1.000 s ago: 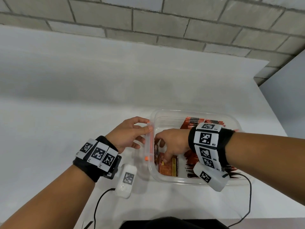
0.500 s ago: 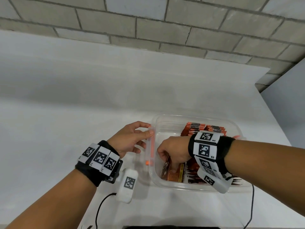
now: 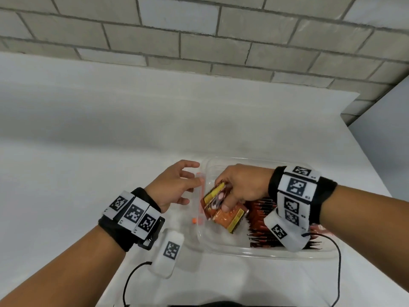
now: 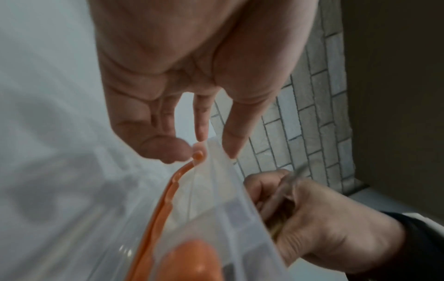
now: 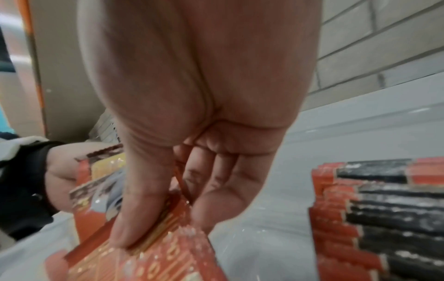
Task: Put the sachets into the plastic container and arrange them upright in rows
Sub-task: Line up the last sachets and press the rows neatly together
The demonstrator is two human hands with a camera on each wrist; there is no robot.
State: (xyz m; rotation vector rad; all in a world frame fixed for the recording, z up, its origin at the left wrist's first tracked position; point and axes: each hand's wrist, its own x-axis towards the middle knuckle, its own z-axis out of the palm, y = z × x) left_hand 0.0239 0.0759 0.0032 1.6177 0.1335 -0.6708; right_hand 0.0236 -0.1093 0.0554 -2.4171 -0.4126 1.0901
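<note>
A clear plastic container [image 3: 254, 251] stands on the white table, with an orange latch [image 3: 200, 196] on its left side. Red and black sachets [image 3: 265, 218] stand upright in rows in its right half [image 5: 384, 209]. My right hand [image 3: 223, 202] grips a small bunch of orange and yellow sachets [image 3: 228, 218] above the container's left part, thumb pressed on the top one [image 5: 144, 262]. My left hand [image 3: 192, 180] has its fingers spread and fairly straight. Its fingertips [image 4: 168, 150] touch the container's left rim [image 4: 216, 190] by the latch [image 4: 168, 199].
The white table [image 3: 110, 151] reaches back to a grey brick wall [image 3: 199, 41]; its right edge [image 3: 371, 169] lies just beyond the container. Black cables [image 3: 338, 273] trail from both wrist devices over the near table edge.
My right hand has risen from the container's bottom with a bunch of sachets gripped in it. My left hand's fingers have loosened and spread at the rim.
</note>
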